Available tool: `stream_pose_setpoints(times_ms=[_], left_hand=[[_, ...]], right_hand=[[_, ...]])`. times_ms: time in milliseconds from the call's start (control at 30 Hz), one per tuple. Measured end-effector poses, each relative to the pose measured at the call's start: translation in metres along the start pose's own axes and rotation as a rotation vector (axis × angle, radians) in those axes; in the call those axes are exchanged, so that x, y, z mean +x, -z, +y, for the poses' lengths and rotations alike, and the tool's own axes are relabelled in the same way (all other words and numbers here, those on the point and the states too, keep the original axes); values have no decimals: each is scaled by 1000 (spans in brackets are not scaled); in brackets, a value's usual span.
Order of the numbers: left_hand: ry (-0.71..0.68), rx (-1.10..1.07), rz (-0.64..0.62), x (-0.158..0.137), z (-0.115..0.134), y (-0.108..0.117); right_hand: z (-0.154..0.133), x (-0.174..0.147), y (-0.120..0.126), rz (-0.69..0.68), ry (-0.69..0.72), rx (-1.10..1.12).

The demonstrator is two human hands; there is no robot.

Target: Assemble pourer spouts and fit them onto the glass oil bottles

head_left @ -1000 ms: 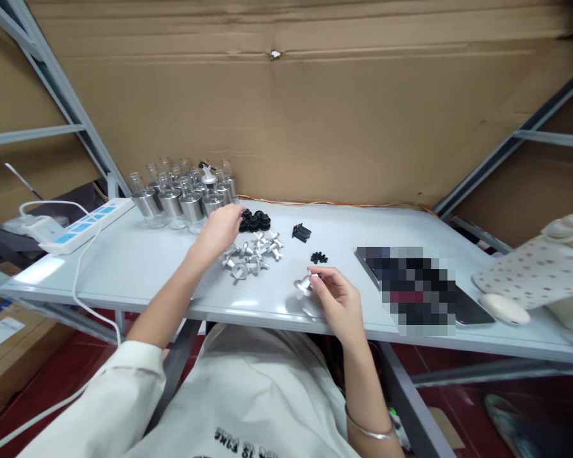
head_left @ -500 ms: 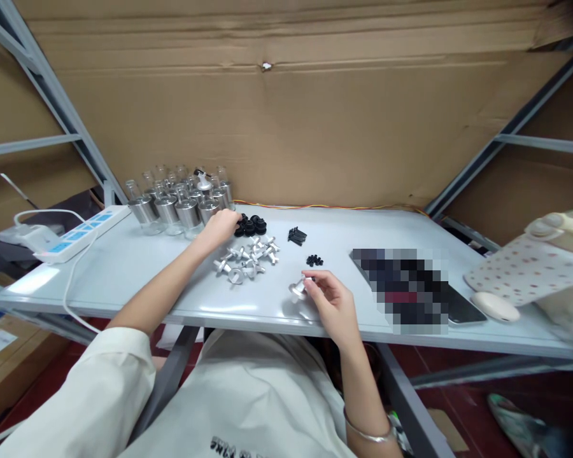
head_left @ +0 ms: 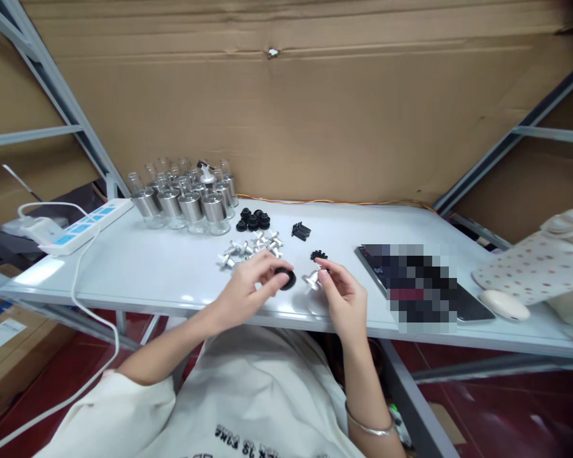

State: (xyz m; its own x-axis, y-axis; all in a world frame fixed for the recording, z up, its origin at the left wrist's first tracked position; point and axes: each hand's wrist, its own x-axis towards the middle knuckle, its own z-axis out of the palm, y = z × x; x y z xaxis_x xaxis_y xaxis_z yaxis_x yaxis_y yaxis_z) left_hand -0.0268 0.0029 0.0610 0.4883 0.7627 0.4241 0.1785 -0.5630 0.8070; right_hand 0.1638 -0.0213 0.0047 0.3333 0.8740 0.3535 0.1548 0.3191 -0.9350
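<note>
Just below the frame's centre, the left hand (head_left: 248,287) has its grip clamped on a black stopper (head_left: 287,278), just left of, and apart from, the silver spout (head_left: 310,280) pinched by the right hand (head_left: 347,298); the spout's long axis seems tilted.

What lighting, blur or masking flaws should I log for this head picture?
Head view: white glare on the table at its left front; blocky pixelation over much of the flat device; soft blur at the right edge, by the dotted bag; dark top right corner; little detail in the black cap in the left hand, while the silver piece looks washed out.
</note>
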Motion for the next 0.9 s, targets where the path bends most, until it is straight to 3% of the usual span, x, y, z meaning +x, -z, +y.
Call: stream_pose_setpoints(times_ms=[133, 233, 467, 667, 900], left_hand=[[231, -241, -8, -9, -20, -23], [298, -330, -42, -11, -27, -28], [348, -451, -44, -12, -30, -26], [341, -521, 54, -9, -31, -26], [330, -539, 61, -9, -32, -26]], right_hand=[[-2, 0, 0, 0, 10, -20], [-4, 1, -1, -6, 14, -26], [-3, 1, -2, -15, 7, 2], [-4, -1, -1, -17, 16, 72], [-3, -4, 1, -195, 29, 67]])
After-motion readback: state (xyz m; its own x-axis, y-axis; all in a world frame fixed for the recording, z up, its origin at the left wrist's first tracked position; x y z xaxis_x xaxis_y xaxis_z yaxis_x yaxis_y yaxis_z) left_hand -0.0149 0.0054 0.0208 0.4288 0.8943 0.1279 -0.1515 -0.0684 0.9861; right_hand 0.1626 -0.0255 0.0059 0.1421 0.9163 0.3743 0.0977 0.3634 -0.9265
